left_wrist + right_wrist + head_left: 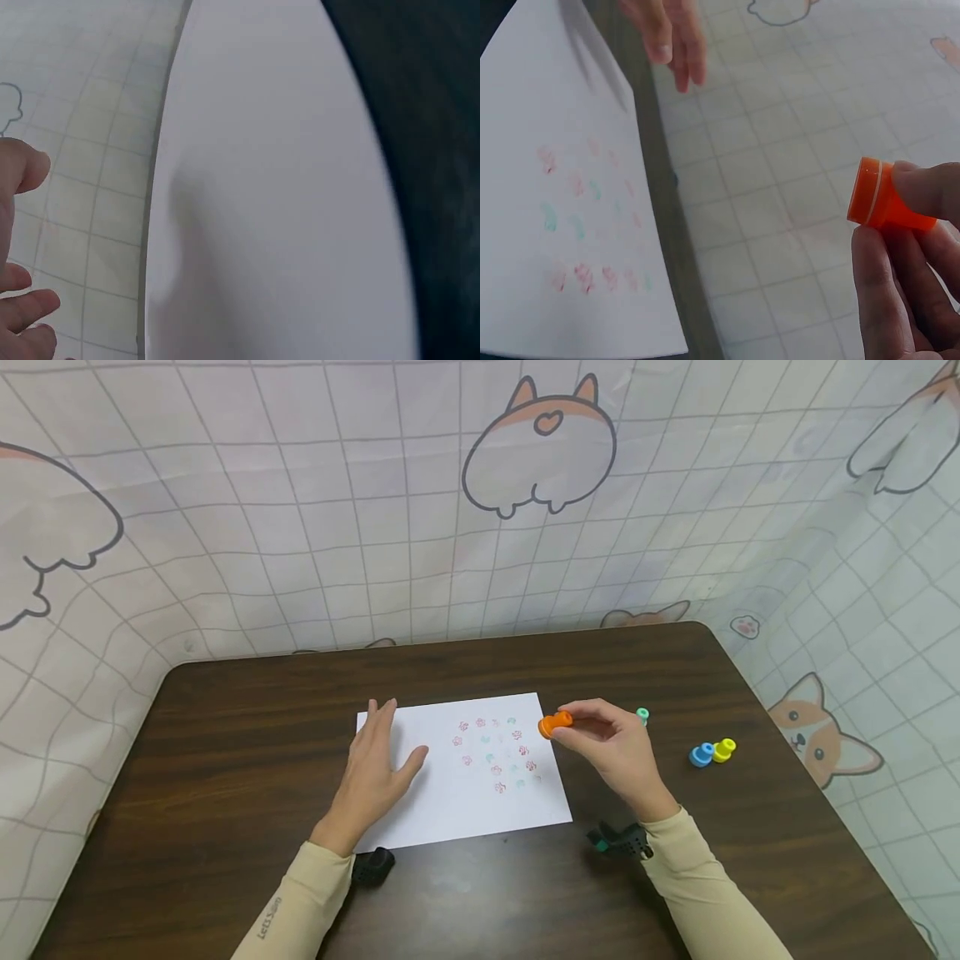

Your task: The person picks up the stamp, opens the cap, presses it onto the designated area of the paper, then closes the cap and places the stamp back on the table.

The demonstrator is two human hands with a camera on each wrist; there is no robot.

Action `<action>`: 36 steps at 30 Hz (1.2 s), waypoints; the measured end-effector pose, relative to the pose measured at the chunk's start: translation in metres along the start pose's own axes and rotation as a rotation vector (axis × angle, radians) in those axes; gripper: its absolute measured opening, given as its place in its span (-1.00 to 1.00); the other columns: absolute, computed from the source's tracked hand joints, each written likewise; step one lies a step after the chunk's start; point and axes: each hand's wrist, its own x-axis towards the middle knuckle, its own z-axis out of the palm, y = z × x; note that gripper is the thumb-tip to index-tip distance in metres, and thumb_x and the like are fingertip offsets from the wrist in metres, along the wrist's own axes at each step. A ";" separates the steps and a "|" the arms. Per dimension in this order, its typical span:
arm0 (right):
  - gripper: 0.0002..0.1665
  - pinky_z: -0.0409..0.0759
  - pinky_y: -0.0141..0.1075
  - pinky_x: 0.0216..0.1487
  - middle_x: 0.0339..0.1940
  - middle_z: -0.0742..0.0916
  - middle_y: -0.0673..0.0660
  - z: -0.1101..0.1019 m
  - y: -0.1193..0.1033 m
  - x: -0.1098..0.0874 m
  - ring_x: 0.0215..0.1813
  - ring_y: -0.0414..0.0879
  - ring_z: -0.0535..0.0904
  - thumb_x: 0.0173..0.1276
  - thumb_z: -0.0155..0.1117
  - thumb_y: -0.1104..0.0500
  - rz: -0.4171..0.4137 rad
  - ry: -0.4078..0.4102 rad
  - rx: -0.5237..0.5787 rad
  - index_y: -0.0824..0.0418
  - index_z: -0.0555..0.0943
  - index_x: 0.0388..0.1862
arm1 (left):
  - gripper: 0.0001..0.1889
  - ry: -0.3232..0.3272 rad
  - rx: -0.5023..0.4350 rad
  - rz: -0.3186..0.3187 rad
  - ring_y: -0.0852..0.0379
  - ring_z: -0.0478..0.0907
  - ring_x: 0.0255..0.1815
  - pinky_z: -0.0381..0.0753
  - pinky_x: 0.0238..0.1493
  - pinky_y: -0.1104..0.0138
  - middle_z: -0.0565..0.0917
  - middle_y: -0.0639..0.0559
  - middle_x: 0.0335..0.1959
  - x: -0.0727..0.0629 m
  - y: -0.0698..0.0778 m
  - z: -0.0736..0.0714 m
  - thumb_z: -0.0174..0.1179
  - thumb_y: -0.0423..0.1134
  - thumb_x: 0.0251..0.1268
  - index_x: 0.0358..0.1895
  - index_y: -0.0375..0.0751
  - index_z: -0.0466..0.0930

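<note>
Between thumb and fingers, my right hand [611, 745] pinches an orange stamp [556, 724] near the right edge of a white paper sheet [427, 810]. The right wrist view shows the orange stamp [877, 193] lying sideways in the grip, its wide end facing left. Small red and green prints [495, 770] dot the middle and right of the sheet. Over the sheet's left part is my left hand [372, 777], its fingers extended, thumb spread and nothing held. In the left wrist view, the left hand's fingers [30, 307] show at the left border.
A blue stamp [702, 755] and a yellow stamp [723, 750] stand side by side on the dark wooden table [225, 760], right of my right hand. A green stamp [642, 715] is partly hidden behind that hand. A grid-patterned curtain [337, 527] surrounds the table's back and sides.
</note>
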 end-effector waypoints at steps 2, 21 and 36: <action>-0.61 0.76 -0.42 0.01 -0.09 0.78 -0.11 -0.005 0.003 -0.001 -0.11 -0.25 0.80 0.29 0.53 0.26 0.005 0.005 -0.004 0.35 0.69 0.06 | -0.09 -0.022 0.038 0.002 -0.35 -0.05 0.73 0.08 0.62 -0.31 0.21 -0.34 0.64 0.000 -0.001 -0.001 0.32 -0.02 0.39 0.63 -0.35 0.05; -0.59 0.74 -0.50 -0.03 -0.12 0.77 -0.21 -0.062 0.034 -0.020 -0.12 -0.33 0.79 0.30 0.54 0.22 0.061 0.073 -0.108 0.30 0.70 0.09 | 0.09 -0.275 0.360 0.026 -0.37 -0.11 0.74 -0.06 0.62 -0.38 0.12 -0.34 0.68 -0.019 -0.006 -0.011 0.29 0.30 0.31 0.63 -0.38 0.04; -0.62 0.70 -0.60 -0.10 -0.15 0.74 -0.30 -0.097 0.048 -0.035 -0.18 -0.43 0.74 0.31 0.54 0.10 0.102 0.116 -0.320 0.23 0.72 0.04 | 0.05 -0.431 0.388 -0.021 -0.39 -0.08 0.72 -0.03 0.65 -0.34 0.02 -0.34 0.70 -0.022 -0.012 -0.015 0.10 0.37 0.41 0.63 -0.39 0.03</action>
